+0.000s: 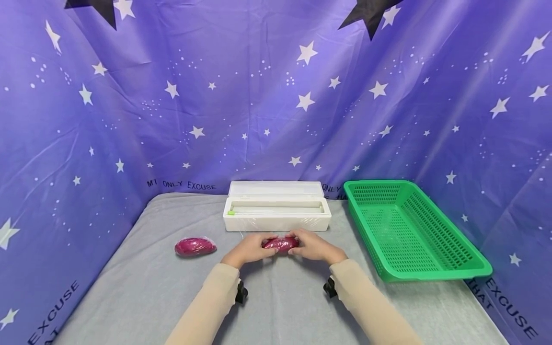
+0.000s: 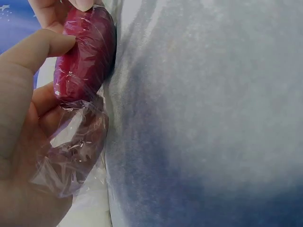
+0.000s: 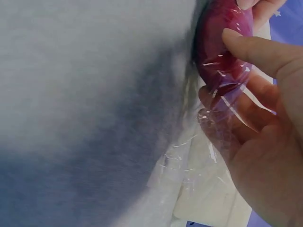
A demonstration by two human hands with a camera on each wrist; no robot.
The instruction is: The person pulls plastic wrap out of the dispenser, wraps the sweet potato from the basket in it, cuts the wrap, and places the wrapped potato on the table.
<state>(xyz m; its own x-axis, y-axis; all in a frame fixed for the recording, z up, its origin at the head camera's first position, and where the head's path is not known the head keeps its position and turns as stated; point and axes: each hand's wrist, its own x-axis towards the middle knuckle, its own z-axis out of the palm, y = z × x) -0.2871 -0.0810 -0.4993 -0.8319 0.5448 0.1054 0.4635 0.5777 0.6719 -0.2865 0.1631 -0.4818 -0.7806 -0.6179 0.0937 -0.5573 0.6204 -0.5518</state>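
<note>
In the head view, a glossy dark-red oblong thing [image 1: 281, 245], shaped like a sweet potato, lies between both hands near the middle of the table. Clear cling film [image 2: 71, 156] wraps it, with loose crumpled film trailing from its ends. The left hand [image 1: 251, 247] grips its left end, thumb on the near side and fingers behind. At the other end, the right hand [image 1: 317, 246] holds it the same way, with loose film [image 3: 222, 123] lying against the fingers. Just behind the hands stands a white cling film dispenser box [image 1: 277, 224], lid raised, a small green slider [image 1: 230, 212] at its left.
A second dark-red oblong thing [image 1: 196, 247] in clear film lies left of the left hand. On the right stands a green plastic basket [image 1: 431, 276] with slotted walls. Grey cloth [image 1: 142, 297] covers the table, and a purple star-patterned curtain [image 1: 241, 110] encloses its back and sides.
</note>
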